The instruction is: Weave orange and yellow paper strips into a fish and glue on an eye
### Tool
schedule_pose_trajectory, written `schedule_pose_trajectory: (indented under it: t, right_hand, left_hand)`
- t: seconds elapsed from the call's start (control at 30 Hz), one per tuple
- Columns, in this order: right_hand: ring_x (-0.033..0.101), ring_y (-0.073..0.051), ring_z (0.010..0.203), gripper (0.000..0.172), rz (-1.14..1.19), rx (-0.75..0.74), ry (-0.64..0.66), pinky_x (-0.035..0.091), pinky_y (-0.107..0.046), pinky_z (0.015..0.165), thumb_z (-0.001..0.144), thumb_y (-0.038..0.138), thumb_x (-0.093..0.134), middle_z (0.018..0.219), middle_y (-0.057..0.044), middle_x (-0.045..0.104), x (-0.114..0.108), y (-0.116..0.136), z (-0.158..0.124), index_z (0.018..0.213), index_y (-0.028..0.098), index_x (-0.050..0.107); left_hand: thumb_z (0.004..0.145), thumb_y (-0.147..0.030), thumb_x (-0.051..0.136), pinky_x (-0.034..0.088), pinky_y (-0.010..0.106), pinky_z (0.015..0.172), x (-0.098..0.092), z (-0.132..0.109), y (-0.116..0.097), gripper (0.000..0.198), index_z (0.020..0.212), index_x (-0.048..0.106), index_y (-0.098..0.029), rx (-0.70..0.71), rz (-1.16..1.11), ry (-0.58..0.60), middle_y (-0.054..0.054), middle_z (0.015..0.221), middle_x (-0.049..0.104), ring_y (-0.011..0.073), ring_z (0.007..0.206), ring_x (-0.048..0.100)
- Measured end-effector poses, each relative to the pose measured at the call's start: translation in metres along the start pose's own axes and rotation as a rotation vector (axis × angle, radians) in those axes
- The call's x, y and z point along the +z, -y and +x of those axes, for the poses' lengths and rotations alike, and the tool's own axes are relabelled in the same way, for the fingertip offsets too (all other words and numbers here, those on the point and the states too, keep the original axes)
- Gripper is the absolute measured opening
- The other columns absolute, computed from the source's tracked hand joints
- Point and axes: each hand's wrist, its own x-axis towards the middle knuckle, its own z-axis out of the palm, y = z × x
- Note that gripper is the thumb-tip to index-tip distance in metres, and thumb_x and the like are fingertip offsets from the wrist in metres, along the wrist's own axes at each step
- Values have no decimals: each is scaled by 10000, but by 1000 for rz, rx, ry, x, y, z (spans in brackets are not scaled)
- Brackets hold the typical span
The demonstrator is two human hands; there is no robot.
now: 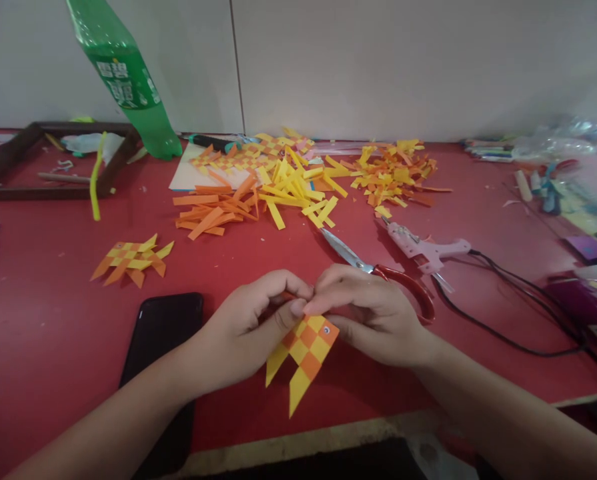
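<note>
Head view: both hands meet over the near part of a red surface (238,267), with a checkered yellow-and-orange paper fish (308,343) between them. The fingers of the left hand (258,327) pinch the upper edge of the fish, thumb toward the viewer. The fingers of the right hand (378,323) are curled and grasp the same edge just beside them, the two hands touching or nearly so. A small round eye (327,330) sits at the fish's right corner, and two yellow points hang down toward the near edge of the surface.

To the left lies a second fish (131,257) of the same weave. A black phone (171,327) lies partly beneath the left forearm. Scissors (345,250) with red handles lie just behind the right hand, blades toward the orange strips (213,210) and yellow strips (291,187). Right of the scissors rests a pink glue gun (421,250) with a black cord (488,337). Farther back are a heap of paper scraps (391,173), a green bottle (128,87) near the wall (378,67), and a brown frame (28,193).
</note>
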Motion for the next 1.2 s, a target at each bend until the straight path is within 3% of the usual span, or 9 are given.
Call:
schedule_pose_trajectory:
  t: [0.13,0.27,0.4,0.57,0.73,0.83,0.9,1.03,1.2]
  right_hand:
    - [631,-116,812,82,-40,30,-47,538,-244,723,897,184,664,920,-39,636,0,3,1,951,215,718]
    - [640,-110,766,46,8,226,-101,528,-226,681,908,203,647,852,-23,671,1,5,2,919,199,691]
    - [632,-103,664,84,35,390,-159,506,-198,583,837,264,732,768,-10,691,6,6,1,836,188,696]
    - [608,-102,575,211,78,466,-244,491,-195,520,797,363,763,677,-7,679,3,12,5,755,181,667]
    - [650,-159,689,321,-421,540,-300,504,-257,608,874,499,623,764,-60,710,-50,21,0,828,189,694]
    - [688,-248,900,334,-902,771,-184,512,-379,818,891,456,585,1048,-113,737,-98,11,-14,1058,195,708]
    - [635,-330,1120,439,-1145,923,-116,456,-447,968,920,340,525,1279,-212,646,-125,-1,-26,1268,89,613]
    - [598,-319,1215,525,-1134,998,10,428,-388,1018,969,240,367,1422,-289,513,-153,-21,-46,1416,-23,447]
    - [594,-305,1223,457,-1068,860,150,446,-372,996,905,102,367,1337,-241,605,-155,-26,-56,1309,34,569]
  left_hand:
    - [958,-399,555,524,260,726,0,-1,1,193,1034,618,-233,41,-27,-121,46,1002,646,163,874,630]
    - [962,-543,480,523,309,939,-6,-5,0,377,1068,679,-241,145,-95,-200,75,1206,642,225,1137,613]
    - [810,-487,732,582,258,722,-3,-4,-3,356,1037,661,-222,79,-76,-190,43,995,704,178,832,691]
    - [800,-302,749,532,188,547,2,3,-1,184,887,635,-186,19,21,-296,12,818,693,115,635,644]
    - [802,-273,735,571,228,697,-2,3,1,227,1010,687,-195,80,75,-332,44,913,710,158,815,689]
    - [835,-253,693,570,241,747,-4,1,0,235,1065,732,-229,120,157,-318,45,930,714,154,833,682]
    - [840,-245,686,571,238,747,-5,0,-1,209,1039,751,-245,143,176,-335,35,899,711,149,817,677]
    - [818,-233,712,581,214,709,-7,1,0,197,1010,757,-239,131,101,-404,30,918,736,149,820,701]
    - [807,-231,721,573,174,621,-8,4,1,202,1006,757,-228,80,-48,-473,22,900,758,126,739,705]
